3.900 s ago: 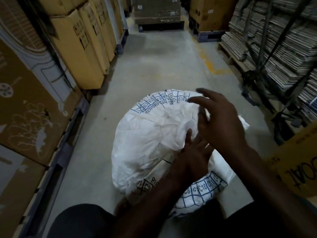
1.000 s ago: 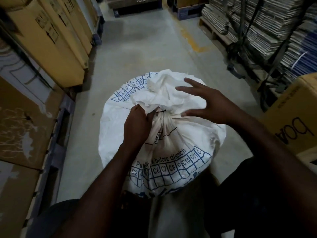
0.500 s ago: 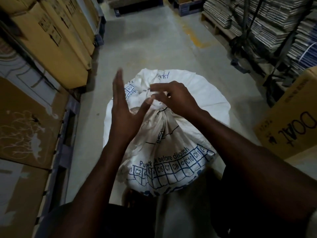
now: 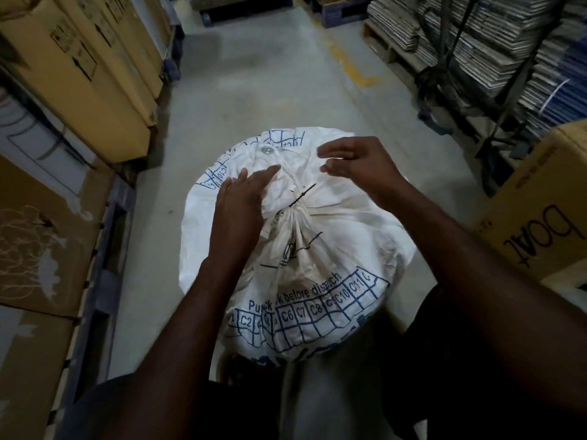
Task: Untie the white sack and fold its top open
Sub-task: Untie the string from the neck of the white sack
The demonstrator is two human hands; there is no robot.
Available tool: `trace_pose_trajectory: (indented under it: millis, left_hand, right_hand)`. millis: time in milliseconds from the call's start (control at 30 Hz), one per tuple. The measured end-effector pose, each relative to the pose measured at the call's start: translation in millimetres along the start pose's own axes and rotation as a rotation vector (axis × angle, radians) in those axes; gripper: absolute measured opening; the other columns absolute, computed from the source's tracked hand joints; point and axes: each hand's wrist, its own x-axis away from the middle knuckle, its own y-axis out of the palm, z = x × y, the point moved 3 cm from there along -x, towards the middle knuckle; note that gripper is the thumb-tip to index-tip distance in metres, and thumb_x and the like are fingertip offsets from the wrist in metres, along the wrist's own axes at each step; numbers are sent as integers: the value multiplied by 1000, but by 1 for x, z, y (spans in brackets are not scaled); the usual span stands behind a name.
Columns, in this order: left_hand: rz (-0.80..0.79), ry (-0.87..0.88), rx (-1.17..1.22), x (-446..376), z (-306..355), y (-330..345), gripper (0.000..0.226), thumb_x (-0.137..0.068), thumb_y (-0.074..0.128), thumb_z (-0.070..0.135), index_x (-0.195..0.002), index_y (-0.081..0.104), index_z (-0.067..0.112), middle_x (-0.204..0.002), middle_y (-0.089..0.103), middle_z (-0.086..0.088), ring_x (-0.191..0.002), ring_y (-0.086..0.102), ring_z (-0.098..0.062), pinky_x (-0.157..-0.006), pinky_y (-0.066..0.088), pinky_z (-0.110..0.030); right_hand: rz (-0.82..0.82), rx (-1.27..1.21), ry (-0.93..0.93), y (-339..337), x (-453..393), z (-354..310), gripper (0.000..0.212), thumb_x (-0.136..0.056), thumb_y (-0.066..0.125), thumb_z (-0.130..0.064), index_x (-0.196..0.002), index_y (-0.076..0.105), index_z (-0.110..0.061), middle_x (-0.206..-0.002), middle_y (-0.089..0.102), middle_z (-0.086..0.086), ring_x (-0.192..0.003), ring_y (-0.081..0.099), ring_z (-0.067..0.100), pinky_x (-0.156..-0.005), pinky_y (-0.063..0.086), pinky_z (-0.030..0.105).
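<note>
A full white sack (image 4: 317, 274) with blue grid print stands on the floor between my knees. Its neck is gathered into a bunch and bound by a thin black tie (image 4: 300, 198). The loose top of the sack flops away from me beyond the tie. My left hand (image 4: 241, 204) lies flat on the cloth just left of the tie, fingers spread, holding nothing. My right hand (image 4: 359, 166) hovers above the loose top to the right of the tie, fingers apart and curled, empty.
Tall cardboard boxes (image 4: 95, 74) on dark pallets line the left side. A box marked "boat" (image 4: 540, 217) stands close at right. Strapped stacks of flat cardboard (image 4: 492, 52) fill the right. A grey concrete aisle (image 4: 270, 90) runs ahead.
My right hand has let go of the bunched neck and lifted to the right. My left hand has dropped from upright to flat on the sack. The black tie now shows.
</note>
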Motion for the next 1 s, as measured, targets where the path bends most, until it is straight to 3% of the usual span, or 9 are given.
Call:
trace_pose_trajectory:
  millis: [100, 200, 300, 367, 500, 633, 767, 867, 1000]
  left_hand:
    - [11, 13, -50, 5, 0, 4, 110, -78, 51, -17, -164, 36, 50, -145, 63, 10, -132, 63, -26, -115, 43, -55]
    - [-4, 0, -62, 13, -1, 9, 119, -75, 56, -16, -163, 32, 60, -153, 52, 2, -104, 64, -21, -100, 52, -46]
    - [-92, -38, -63, 16, 0, 15, 89, -92, 59, -5, -153, 52, 59, -166, 39, 2, -118, 63, -34, -99, 48, -39]
    - [-137, -68, -41, 16, 2, 15, 64, -101, 58, 7, -145, 64, 53, -173, 32, 0, -129, 60, -38, -107, 46, -41]
    - [-147, -98, 18, 17, 13, 12, 51, -100, 49, 19, -139, 72, 42, -173, 36, -8, -144, 55, -36, -117, 44, -49]
    - [-67, -202, 27, 14, 22, 17, 37, -102, 55, 64, -121, 77, 41, -166, 44, -1, -144, 56, -27, -114, 47, -55]
    - [-61, -198, -98, 9, 30, 35, 19, -102, 64, 37, -121, 64, 40, -163, 37, -4, -143, 56, -39, -114, 40, -66]
    - [-66, -218, -46, 7, 31, 43, 35, -98, 60, 16, -121, 62, 42, -166, 33, -8, -153, 43, -44, -117, 32, -73]
    - [-96, -241, 21, 2, 26, 48, 48, -89, 57, 0, -112, 70, 40, -170, 27, -10, -164, 22, -42, -120, 25, -77]
  right_hand:
    - [102, 196, 37, -20, 0, 13, 26, -89, 67, 14, -109, 79, 2, -103, 79, 24, -86, 75, 28, -94, 61, 53]
    - [138, 253, 76, -25, 3, 22, 21, -86, 71, 7, -101, 81, -4, -91, 80, 23, -80, 70, 24, -89, 61, 56]
    - [95, 339, 52, -14, 3, 23, 22, -83, 76, 5, -99, 84, -8, -89, 80, 18, -80, 73, 24, -89, 61, 51]
    - [12, 439, -9, 2, 3, 24, 22, -83, 81, 2, -100, 85, -10, -90, 82, 10, -86, 76, 20, -89, 62, 37]
    - [-86, 621, -125, 31, 2, 29, 25, -81, 87, -5, -104, 86, -16, -94, 79, 1, -84, 67, 7, -75, 45, 10]
    - [-103, 702, -165, 42, -1, 37, 25, -81, 87, -8, -104, 84, -19, -100, 68, 3, -89, 60, 12, -78, 42, 21]
    - [-95, 740, -175, 45, -3, 40, 23, -82, 86, -9, -103, 83, -20, -103, 68, 5, -93, 63, 19, -82, 49, 31]
    - [-81, 766, -203, 44, -3, 44, 18, -86, 83, -10, -101, 82, -20, -103, 73, 3, -95, 66, 20, -83, 51, 35]
    - [-69, 754, -190, 45, -9, 52, 12, -87, 81, -15, -96, 80, -23, -100, 76, -3, -89, 59, 10, -77, 41, 28]
